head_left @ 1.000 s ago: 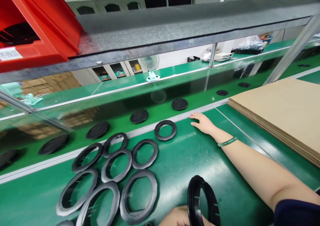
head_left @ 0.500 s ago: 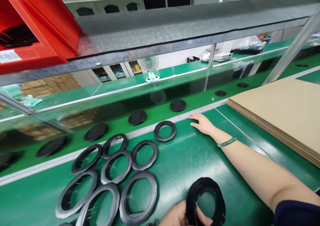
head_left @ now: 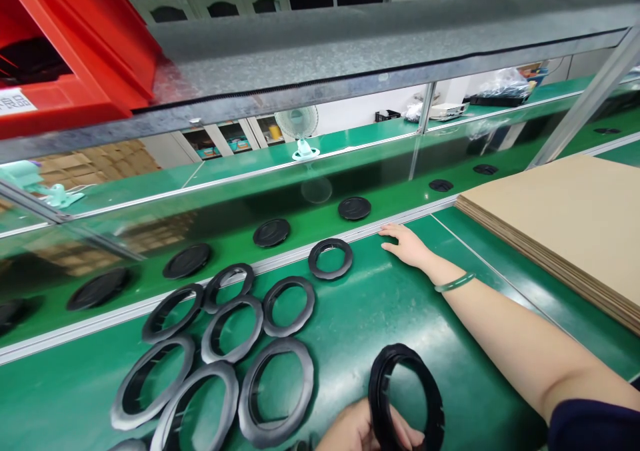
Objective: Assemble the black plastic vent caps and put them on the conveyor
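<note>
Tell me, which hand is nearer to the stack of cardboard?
The right hand. It is at the green table's far edge, just left of the cardboard in the picture. The left hand is farther away, near the bottom, holding a black ring.

Factory assembly line, green conveyor belt (head_left: 310, 228), metal shelf (head_left: 320, 58), red bin (head_left: 107, 58)

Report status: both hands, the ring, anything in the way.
Left hand gripping black ring, tilted up over green table. Right hand holding nothing, fingers at metal rail. Nearest clutter: loose rings left of the held one.
</note>
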### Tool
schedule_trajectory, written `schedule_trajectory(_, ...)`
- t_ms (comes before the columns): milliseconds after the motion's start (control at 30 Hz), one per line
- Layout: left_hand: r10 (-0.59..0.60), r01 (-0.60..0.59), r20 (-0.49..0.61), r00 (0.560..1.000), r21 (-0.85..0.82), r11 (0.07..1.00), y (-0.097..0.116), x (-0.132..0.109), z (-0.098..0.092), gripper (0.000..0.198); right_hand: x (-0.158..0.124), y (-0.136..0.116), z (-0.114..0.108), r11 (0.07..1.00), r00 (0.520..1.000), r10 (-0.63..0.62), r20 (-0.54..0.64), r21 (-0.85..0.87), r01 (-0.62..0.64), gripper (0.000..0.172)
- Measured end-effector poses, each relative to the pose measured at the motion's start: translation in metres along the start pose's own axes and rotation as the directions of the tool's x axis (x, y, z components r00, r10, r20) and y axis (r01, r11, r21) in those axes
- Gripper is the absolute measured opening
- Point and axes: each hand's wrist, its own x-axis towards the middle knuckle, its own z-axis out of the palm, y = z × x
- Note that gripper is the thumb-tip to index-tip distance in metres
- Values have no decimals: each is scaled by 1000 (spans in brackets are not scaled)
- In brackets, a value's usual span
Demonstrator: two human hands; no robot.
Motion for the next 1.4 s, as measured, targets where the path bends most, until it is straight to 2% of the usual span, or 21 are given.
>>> schedule_trajectory(67, 32, -32, 2, 999, 131, 991, -11, 3, -5, 39, 0, 0, 0, 1000, 1000, 0, -2, -1, 0, 35)
schedule_trajectory(167, 88, -86, 11, 996, 327, 941, -24, 6, -12, 52, 0, 1, 1, 1000, 1000, -2, -3, 0, 2, 35)
schedule_trajectory(233, 84, -87, 23, 996, 300, 950, -24, 7, -11, 51, 0, 1, 1, 1000, 1000, -2, -5, 1, 2, 35)
schedule_trajectory(333, -17, 16, 13, 1000, 68, 998, -14, 3, -5, 41, 0, 0, 1, 1000, 1000, -1, -8, 3, 1, 35)
schedule_trajectory(400, -51, 51, 1, 999, -68, 996, -12, 1, -2, 41, 0, 0, 0, 1000, 1000, -3, -7, 4, 3, 35)
schedule_trajectory(467, 6, -6, -11, 1000, -11, 1000, -17, 2, -4, 39, -1, 0, 0, 1000, 1000, -5, -5, 5, 5, 35)
schedule_trajectory(533, 88, -85, -8, 996, 181, 980, -24, 6, -8, 43, -1, 0, 0, 1000, 1000, -5, -4, 7, 6, 35)
schedule_trajectory(600, 102, -94, -9, 995, 323, 942, -28, 9, -11, 49, -1, 0, 0, 1000, 1000, -5, -3, 10, 5, 35)
schedule_trajectory(667, 76, -78, 17, 997, 293, 953, -25, 9, -10, 48, 0, 0, 0, 1000, 1000, -5, -2, 11, 5, 35)
schedule_trajectory(800, -29, 28, 20, 999, 10, 1000, -9, 5, -4, 43, -1, 0, 0, 1000, 1000, -7, -5, 12, 7, 35)
schedule_trajectory(867, -20, 19, 12, 1000, 51, 998, -5, 3, -3, 41, -1, 0, 0, 1000, 1000, -7, -5, 12, 7, 35)
schedule_trajectory(967, 65, -72, 53, 997, 161, 984, -4, 1, -4, 38, -1, 0, 0, 1000, 1000, -7, -3, 10, 7, 35)
schedule_trajectory(1100, 81, -89, 39, 996, 247, 965, -1, 3, -4, 41, -1, 0, 0, 1000, 1000, -4, -6, 6, 4, 35)
schedule_trajectory(1200, 72, -78, 40, 997, 208, 975, 3, 4, -1, 41, -1, 0, 1, 1000, 1000, -8, -7, 3, 8, 35)
schedule_trajectory(1300, 61, -63, 20, 998, 118, 991, -3, 4, -2, 42, -1, 0, 0, 1000, 1000, -11, -6, -1, 11, 35)
schedule_trajectory(1400, 86, -91, 28, 996, 237, 967, -16, 6, -7, 46, -1, -1, -1, 1000, 1000, -11, -6, -3, 11, 35)
